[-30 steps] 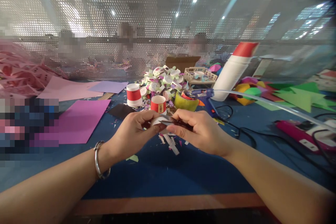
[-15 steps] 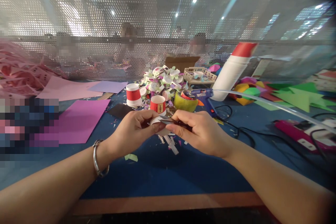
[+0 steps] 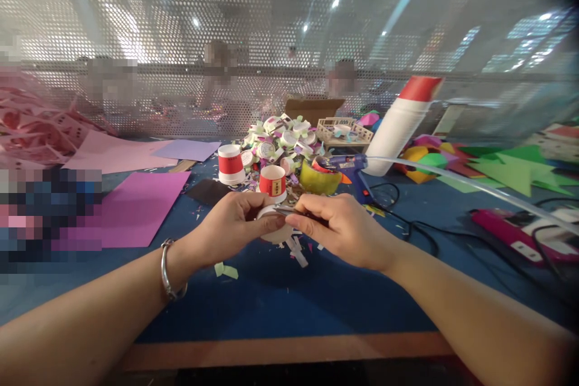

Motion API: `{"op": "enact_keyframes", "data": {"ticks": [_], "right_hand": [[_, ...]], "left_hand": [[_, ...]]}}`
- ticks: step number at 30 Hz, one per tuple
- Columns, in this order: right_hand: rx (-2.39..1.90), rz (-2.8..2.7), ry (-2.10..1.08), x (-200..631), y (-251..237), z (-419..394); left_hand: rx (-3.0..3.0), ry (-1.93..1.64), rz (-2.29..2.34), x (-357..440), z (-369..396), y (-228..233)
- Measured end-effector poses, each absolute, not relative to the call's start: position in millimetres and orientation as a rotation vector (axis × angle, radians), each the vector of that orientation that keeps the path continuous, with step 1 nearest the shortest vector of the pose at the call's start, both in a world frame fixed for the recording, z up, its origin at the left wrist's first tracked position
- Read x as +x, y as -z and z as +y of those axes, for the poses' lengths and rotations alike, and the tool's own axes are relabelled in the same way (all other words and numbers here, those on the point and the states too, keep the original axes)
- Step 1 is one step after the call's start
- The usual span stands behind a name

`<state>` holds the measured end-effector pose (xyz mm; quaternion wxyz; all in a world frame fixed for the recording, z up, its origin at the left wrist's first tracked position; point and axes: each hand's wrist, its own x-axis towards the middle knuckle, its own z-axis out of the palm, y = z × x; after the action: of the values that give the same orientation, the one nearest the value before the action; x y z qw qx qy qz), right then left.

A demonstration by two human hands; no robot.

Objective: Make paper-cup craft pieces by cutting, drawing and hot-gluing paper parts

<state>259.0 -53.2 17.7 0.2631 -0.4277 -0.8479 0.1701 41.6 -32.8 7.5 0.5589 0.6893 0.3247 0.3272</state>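
Observation:
My left hand pinches a small white paper cup base between thumb and fingers. Scissors are in my right hand, its fingers closed round their dark handles. The metal blades point left and meet the rim of the cup base. Just beyond my fingers stands a red and white paper cup, its mouth upward. Another red and white cup sits upside down to its left. Below my hands lie white paper strips on the blue tabletop.
Behind the cups rises a heap of cut cup pieces. A blue glue gun rests against a yellow-green bowl. Stacked cups lean at right, near a pink power strip and cables. Purple paper lies left.
The cup base has turned and tilted slightly between my fingers, so more of its flat face shows. The scissor blades stay at its rim, and both hands have barely moved.

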Motion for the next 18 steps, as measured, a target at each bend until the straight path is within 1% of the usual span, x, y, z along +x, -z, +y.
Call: {"op": "enact_keyframes", "data": {"ticks": [8, 18], "right_hand": [[-1.191, -2.294, -0.533, 257.6, -15.7, -52.2], [-1.212, -2.272, -0.615, 254.9, -15.6, -51.8]], "left_hand": [[1.675, -0.767, 0.778, 40.6, -33.4, -2.6], [1.492, -0.725, 0.776, 44.0, -35.5, -4.6]]}}
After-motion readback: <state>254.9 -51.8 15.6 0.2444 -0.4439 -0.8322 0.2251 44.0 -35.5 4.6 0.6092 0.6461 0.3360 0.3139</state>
